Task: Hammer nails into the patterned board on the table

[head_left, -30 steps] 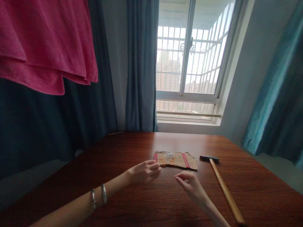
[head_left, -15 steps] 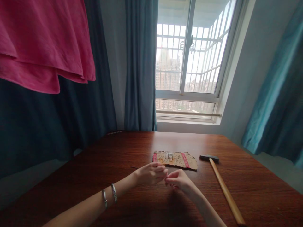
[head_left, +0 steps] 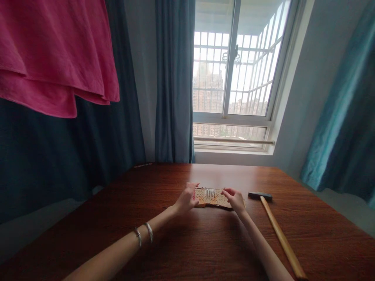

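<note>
A flat piece of cardboard with a dotted face and a ragged edge lies on the table ahead of me. Several thin nails stand in a row near its far middle. My left hand is at the cardboard's left end, thumb and fingers spread apart, covering part of a pink band. Over the right end is my right hand, its thumb and forefinger pinched together. A tiny dark tip shows at those fingertips, too small to name. To the right lies a hammer with a dark head and wooden handle.
The brown wooden table reaches back toward a barred window. A pink cloth hangs at upper left before blue curtains. Another blue curtain hangs on the right.
My hands were together in front of the cardboard. They have parted and moved forward, the left to its left end and the right over its right end. The hammer lies still.
</note>
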Action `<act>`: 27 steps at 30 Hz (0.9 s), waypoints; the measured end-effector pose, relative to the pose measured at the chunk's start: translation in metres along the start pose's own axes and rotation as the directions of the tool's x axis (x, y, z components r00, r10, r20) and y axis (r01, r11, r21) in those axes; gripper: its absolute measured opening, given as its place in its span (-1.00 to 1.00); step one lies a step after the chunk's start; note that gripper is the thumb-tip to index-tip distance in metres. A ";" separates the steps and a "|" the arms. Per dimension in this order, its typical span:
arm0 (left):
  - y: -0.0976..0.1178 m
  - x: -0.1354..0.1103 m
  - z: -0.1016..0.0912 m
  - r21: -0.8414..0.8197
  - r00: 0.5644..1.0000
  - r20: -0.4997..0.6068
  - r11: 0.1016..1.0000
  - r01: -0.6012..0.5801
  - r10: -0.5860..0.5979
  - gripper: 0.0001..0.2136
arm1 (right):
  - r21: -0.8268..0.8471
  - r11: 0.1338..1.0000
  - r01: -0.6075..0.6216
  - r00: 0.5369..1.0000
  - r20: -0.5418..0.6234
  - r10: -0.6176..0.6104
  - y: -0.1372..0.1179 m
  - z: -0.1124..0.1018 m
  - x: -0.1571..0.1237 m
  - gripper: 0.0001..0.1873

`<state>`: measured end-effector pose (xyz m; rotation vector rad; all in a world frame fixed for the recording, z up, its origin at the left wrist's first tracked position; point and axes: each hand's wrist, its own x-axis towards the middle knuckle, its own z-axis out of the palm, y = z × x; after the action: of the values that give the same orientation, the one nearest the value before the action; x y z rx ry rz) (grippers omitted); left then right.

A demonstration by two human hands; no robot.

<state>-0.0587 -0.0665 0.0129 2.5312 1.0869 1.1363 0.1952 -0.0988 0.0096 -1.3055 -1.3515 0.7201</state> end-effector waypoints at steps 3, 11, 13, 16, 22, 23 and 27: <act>-0.011 0.018 0.019 -0.173 0.992 0.100 0.981 0.091 -0.074 -0.34 | -0.031 0.997 0.071 0.997 0.005 -0.071 0.010 0.007 0.019 -0.63; -0.007 0.046 0.051 -0.324 0.969 0.244 0.938 0.124 -0.044 -0.17 | -0.119 0.969 0.219 0.976 0.041 -0.215 0.033 0.022 0.021 -0.70; -0.009 0.050 0.056 -0.369 0.966 0.253 0.918 0.146 -0.052 -0.16 | -0.140 0.959 0.247 0.969 0.042 -0.244 0.034 0.021 0.020 -0.70; -0.014 0.054 0.064 -0.444 0.955 0.290 0.876 0.190 -0.060 -0.17 | -0.164 0.946 0.278 0.961 0.044 -0.275 0.034 0.020 0.020 -0.72; -0.014 0.050 0.074 -0.462 0.943 0.325 0.857 0.227 -0.075 -0.29 | -0.194 0.934 0.299 0.954 0.047 -0.296 0.037 0.021 0.019 -0.75; -0.013 0.049 0.075 -0.445 0.947 0.312 0.869 0.216 -0.075 -0.33 | -0.197 0.933 0.301 0.954 0.050 -0.297 0.037 0.021 0.019 -0.76; -0.011 0.046 0.078 -0.374 0.957 0.273 0.906 0.199 -0.098 -0.50 | -0.212 0.928 0.306 0.952 0.057 -0.301 0.033 0.022 0.017 -0.79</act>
<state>0.0102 -0.0168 -0.0192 2.1579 0.8645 0.8655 0.1878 -0.0703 -0.0217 -1.2203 -1.6436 0.3821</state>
